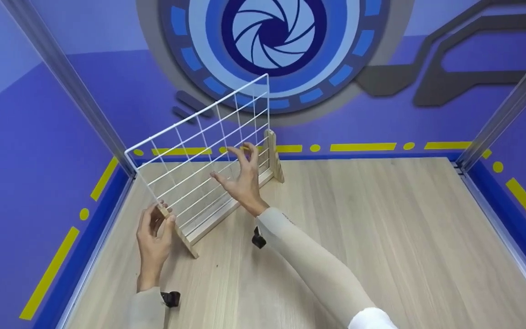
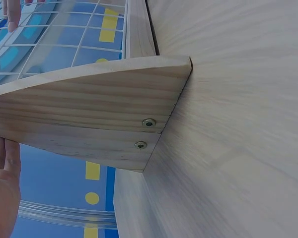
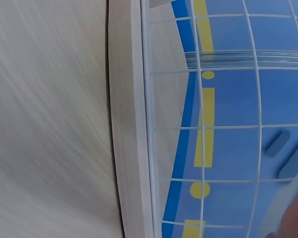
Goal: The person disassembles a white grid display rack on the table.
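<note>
Grid point(image 1: 210, 157) in its stand point(image 1: 219, 219): left hand point(image 1: 153, 242) pinches the near post point(image 2: 94, 104) at 7 o'clock; right hand point(image 1: 242, 180) spreads at 4 o'clock; best steady 2 posts evenly.

A pale wooden table point(image 1: 381, 228) is showing streaky grain running from front to back. On its left half, a wooden stand point(image 1: 217, 217) is sitting slantwise, one end resting near the back edge, the other resting nearer the front. A tiny dark speck point(image 1: 217, 266) is showing near that front end.
</note>
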A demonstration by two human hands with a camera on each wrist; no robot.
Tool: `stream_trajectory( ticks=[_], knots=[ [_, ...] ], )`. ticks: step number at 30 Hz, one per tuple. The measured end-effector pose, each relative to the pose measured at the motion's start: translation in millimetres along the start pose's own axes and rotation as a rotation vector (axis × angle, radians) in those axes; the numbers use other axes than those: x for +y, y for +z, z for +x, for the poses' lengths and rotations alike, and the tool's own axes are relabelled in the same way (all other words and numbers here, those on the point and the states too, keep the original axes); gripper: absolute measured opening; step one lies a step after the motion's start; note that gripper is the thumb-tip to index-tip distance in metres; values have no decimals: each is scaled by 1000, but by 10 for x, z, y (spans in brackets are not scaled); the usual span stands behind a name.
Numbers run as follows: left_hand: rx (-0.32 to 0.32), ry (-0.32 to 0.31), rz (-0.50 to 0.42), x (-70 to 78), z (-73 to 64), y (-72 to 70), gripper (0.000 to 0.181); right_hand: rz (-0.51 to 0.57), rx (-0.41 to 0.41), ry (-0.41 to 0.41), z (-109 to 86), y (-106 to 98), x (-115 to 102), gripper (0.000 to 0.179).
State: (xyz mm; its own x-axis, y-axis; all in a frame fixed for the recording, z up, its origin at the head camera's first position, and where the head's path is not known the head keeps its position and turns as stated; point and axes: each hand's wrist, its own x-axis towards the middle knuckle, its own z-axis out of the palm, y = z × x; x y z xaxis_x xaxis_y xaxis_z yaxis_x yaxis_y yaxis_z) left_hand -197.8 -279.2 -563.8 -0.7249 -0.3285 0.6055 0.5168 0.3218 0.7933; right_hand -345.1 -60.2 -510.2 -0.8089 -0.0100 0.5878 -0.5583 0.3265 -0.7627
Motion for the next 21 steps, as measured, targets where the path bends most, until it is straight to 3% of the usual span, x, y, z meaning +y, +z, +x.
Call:
stream_trajectory(
  ticks=[5,12,21],
  knots=[
    [9,-19,6,12,-26,-31,47,4,13,-35,-18,44,47,69],
    [22,13,-2,14,-21,-42,47,34,15,-77,4,77,80,67],
    [14,18,9,-9,-7,8,48,32,51,-72,31,46,95,64]
  ],
)
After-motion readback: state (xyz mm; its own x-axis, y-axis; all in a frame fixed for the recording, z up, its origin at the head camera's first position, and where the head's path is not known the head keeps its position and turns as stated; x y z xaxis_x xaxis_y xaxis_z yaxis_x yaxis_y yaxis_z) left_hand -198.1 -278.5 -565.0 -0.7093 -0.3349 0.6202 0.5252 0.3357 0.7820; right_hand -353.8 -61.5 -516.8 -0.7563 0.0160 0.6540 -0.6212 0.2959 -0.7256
